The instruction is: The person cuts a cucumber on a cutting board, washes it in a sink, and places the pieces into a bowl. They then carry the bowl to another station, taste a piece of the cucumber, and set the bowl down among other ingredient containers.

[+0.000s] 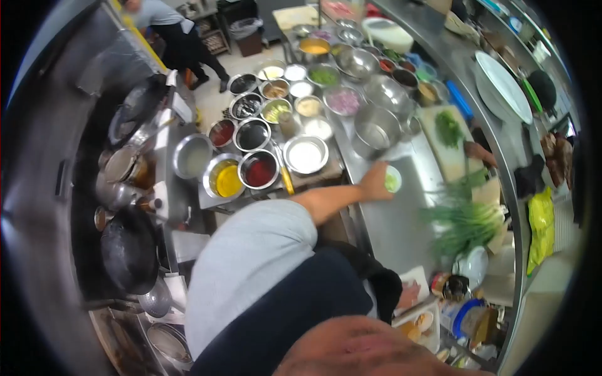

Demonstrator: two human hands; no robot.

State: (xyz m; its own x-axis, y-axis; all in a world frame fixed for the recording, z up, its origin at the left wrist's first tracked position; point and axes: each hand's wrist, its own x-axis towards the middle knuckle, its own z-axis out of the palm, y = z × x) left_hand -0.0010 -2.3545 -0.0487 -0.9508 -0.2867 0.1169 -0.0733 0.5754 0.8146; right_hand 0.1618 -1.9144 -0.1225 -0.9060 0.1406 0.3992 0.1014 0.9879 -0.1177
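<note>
From the grey sleeve, my left arm reaches across the steel counter [395, 219]. My left hand [375, 182] is closed on the side of a small white bowl [392, 179] holding something pale green. Just beyond the hand stands a deep steel pot [376, 128]. Green onions [467, 219] lie to the right of the bowl. My right hand cannot be made out.
Steel containers of sauces and ingredients, including yellow liquid [227, 180], stand left of my arm. A co-worker's hand [480, 154] is near chopped greens [448, 128] on a cutting board [439, 150]. Woks [130, 250] line the left. Another person [179, 41] stands at the back left.
</note>
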